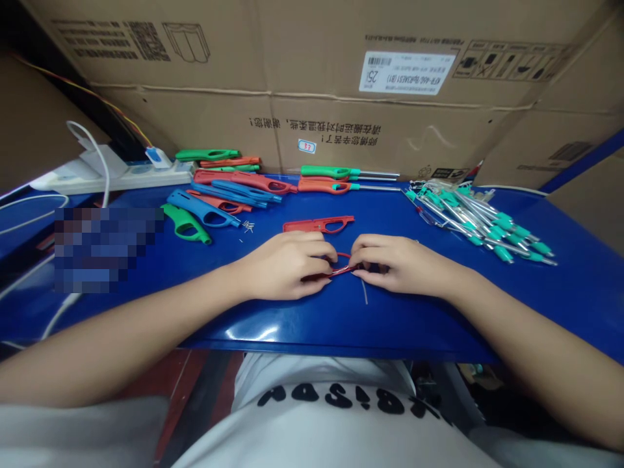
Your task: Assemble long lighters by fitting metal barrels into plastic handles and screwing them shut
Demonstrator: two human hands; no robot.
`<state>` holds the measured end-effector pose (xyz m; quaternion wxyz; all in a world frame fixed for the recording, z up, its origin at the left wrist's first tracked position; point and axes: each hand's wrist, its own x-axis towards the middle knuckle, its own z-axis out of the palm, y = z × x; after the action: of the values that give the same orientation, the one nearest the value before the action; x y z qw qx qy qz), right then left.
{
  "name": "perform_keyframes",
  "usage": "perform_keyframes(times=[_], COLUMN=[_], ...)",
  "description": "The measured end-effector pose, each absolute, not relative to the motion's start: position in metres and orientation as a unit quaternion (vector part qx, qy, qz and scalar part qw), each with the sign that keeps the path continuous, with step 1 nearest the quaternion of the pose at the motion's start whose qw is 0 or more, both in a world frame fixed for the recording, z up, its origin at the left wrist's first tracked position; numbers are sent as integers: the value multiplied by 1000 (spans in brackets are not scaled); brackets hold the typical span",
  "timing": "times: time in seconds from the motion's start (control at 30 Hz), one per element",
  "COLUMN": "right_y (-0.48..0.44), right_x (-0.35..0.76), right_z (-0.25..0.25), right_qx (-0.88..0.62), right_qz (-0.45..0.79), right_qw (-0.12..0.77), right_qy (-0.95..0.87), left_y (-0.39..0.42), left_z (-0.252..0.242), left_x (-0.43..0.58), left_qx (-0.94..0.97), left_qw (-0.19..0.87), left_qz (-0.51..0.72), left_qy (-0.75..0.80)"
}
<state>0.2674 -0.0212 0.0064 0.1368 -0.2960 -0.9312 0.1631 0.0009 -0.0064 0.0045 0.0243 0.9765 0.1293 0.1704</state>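
Pinching the red casing (340,270) mid-frame, the left hand (295,263) and right hand (397,265) grip opposite ends with curled fingers, likely for steadiness; a red shell (305,225) lies just above, apparently within easy reach!

Moderate light, white glare on blue tabletop (419,328), dim floor (192,374), wide-angle bowing, slight softness, pixelated patch (104,250) at left

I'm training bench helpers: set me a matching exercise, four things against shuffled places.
1. Red looped plastic piece
2. Heap of silver metal rods with teal plastic ends
3. White plastic power strip
4. Brown printed cardboard panel

A. Toward the back left
B. Standing across the back of the glossy blue table
C. Between left hand and right hand
D. Table's right side

Pairs: 1-C; 2-D; 3-A; 4-B
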Motion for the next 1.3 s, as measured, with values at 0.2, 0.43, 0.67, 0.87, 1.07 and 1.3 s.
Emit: perform_keyframes(times=[0.2,0.43,0.67,0.87,1.07,1.3], right_y=[-20,-21,-22,-22,-22,-24], right_x=[269,269,268,268,269,269], right_z=[6,8,10,10,11,13], right_qx=[-289,-283,-280,-279,-281,-279], right_qz=[158,149,146,137,157,124], right_qw=[144,133,127,125,132,105], right_qy=[-933,-938,-940,-942,-938,-946], left_y=[-6,-5,-5,-6,-5,-5], left_z=[2,0,-3,-2,-3,0], left_x=[0,0,-1,0,-1,0], left_qx=[976,974,974,974,972,974], left_qw=[39,63,67,58,56,38], left_qz=[169,179,176,184,193,192], left_qy=[132,122,127,122,119,115])
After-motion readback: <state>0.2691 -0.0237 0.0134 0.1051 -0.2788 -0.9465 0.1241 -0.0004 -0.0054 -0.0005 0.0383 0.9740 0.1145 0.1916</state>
